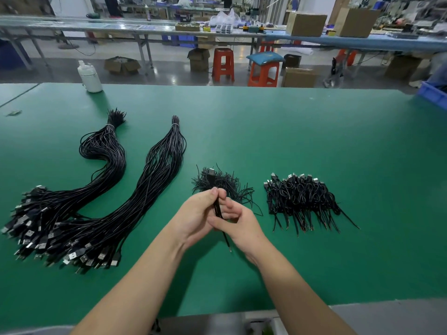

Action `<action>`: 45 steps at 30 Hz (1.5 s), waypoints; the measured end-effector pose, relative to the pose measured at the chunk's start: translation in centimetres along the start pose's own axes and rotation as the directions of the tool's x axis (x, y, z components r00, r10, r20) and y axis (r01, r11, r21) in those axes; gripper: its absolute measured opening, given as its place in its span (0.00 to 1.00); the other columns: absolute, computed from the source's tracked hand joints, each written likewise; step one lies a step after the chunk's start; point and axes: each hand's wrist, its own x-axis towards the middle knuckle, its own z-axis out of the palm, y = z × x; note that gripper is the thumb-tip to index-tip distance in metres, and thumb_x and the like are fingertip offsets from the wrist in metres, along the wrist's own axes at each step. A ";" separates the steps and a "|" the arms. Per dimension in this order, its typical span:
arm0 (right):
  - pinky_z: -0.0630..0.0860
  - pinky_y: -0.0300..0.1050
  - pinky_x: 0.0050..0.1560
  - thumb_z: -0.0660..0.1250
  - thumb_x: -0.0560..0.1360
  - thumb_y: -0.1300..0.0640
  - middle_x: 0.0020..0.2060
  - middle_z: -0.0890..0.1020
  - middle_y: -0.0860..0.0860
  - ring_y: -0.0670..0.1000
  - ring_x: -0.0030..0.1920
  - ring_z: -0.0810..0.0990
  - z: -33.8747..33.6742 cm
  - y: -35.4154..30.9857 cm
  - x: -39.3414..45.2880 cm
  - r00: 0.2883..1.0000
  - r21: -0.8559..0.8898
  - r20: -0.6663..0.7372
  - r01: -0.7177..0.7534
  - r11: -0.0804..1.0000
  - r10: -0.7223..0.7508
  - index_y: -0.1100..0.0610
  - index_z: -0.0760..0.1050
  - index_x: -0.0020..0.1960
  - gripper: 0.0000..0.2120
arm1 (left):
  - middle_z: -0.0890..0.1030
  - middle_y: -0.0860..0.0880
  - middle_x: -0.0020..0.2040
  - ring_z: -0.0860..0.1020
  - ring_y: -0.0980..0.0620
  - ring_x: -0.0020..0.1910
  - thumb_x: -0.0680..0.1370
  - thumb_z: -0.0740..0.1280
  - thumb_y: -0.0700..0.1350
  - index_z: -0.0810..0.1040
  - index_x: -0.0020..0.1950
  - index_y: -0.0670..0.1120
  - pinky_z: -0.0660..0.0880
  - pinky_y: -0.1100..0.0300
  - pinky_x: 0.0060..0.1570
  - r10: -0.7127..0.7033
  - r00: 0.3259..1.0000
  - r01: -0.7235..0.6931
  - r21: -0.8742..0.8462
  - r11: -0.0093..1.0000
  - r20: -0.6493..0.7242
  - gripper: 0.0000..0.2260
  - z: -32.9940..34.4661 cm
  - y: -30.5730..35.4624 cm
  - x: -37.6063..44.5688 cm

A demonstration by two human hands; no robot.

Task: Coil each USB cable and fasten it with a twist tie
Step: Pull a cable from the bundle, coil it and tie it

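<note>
Above smooth green mat, thin black cable between both curled hands.

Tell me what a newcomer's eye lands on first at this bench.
Two long tied bundles of black USB cables sprawl across the left of the green table mat. At centre, the left hand and right hand grip one folded black cable above a heap of black twist ties. A pile of coiled cables lies to the right.

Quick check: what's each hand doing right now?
Left hand: grips the coiled cable.
Right hand: fingers curled round the same cable.
</note>
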 end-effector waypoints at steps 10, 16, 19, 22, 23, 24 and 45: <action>0.75 0.52 0.53 0.64 0.80 0.58 0.51 0.78 0.53 0.54 0.50 0.78 -1.6 2.0 0.4 0.980 -0.699 -0.022 0.126 0.704 -0.198 0.57 0.74 0.58 0.07 | 0.82 0.48 0.36 0.81 0.43 0.41 0.84 0.58 0.50 0.76 0.36 0.47 0.73 0.55 0.40 0.191 0.956 0.177 0.957 0.231 -0.223 0.19 -0.3 0.1 -0.5; 0.75 0.59 0.48 0.50 0.85 0.55 0.49 0.73 0.53 0.59 0.46 0.78 -1.0 2.5 -0.3 0.993 -0.861 0.068 0.110 0.497 -0.101 0.55 0.66 0.54 0.07 | 0.79 0.53 0.34 0.79 0.55 0.38 0.77 0.62 0.63 0.76 0.49 0.54 0.75 0.59 0.41 0.239 0.960 0.135 0.989 0.055 -0.144 0.13 -1.2 -0.5 -0.7; 0.75 0.58 0.51 0.51 0.84 0.54 0.54 0.75 0.54 0.58 0.50 0.78 -1.0 2.6 -0.4 0.995 -0.849 0.064 0.092 0.520 -0.072 0.55 0.67 0.60 0.10 | 0.79 0.55 0.31 0.74 0.62 0.31 0.76 0.67 0.56 0.77 0.41 0.53 0.67 0.70 0.31 0.211 0.974 0.078 0.996 0.047 -0.086 0.09 -1.6 -0.2 -0.5; 0.73 0.57 0.56 0.51 0.84 0.49 0.56 0.75 0.53 0.56 0.54 0.76 -0.5 3.0 -0.7 0.992 -0.770 0.123 0.108 0.629 -0.019 0.54 0.66 0.62 0.12 | 0.79 0.57 0.33 0.74 0.63 0.32 0.76 0.68 0.50 0.77 0.38 0.54 0.67 0.72 0.32 0.204 0.972 0.111 0.993 0.045 -0.118 0.06 -2.1 0.1 0.1; 0.72 0.57 0.58 0.51 0.84 0.49 0.56 0.75 0.53 0.55 0.55 0.75 -0.4 3.3 -0.7 0.991 -0.712 0.135 0.101 0.695 -0.005 0.55 0.66 0.61 0.12 | 0.79 0.57 0.33 0.74 0.63 0.33 0.76 0.69 0.49 0.77 0.37 0.55 0.66 0.73 0.32 0.189 0.973 0.127 0.991 0.048 -0.134 0.07 -2.1 0.3 0.3; 0.71 0.57 0.60 0.51 0.85 0.50 0.56 0.75 0.53 0.55 0.56 0.75 -0.3 3.5 -0.7 0.991 -0.661 0.136 0.093 0.745 -0.002 0.56 0.67 0.61 0.12 | 0.79 0.57 0.33 0.74 0.63 0.33 0.76 0.69 0.48 0.77 0.37 0.55 0.66 0.73 0.31 0.166 0.975 0.137 0.989 0.057 -0.145 0.08 -2.2 0.6 0.5; 0.67 0.44 0.27 0.51 0.85 0.49 0.24 0.70 0.47 0.51 0.22 0.69 -4.4 7.7 2.3 0.951 -0.131 -0.215 -0.254 0.958 0.223 0.55 0.64 0.43 0.15 | 0.77 0.45 0.54 0.76 0.44 0.54 0.79 0.62 0.55 0.74 0.53 0.45 0.72 0.51 0.52 0.363 0.863 0.467 0.830 -0.306 -0.351 0.14 -2.4 -7.4 7.8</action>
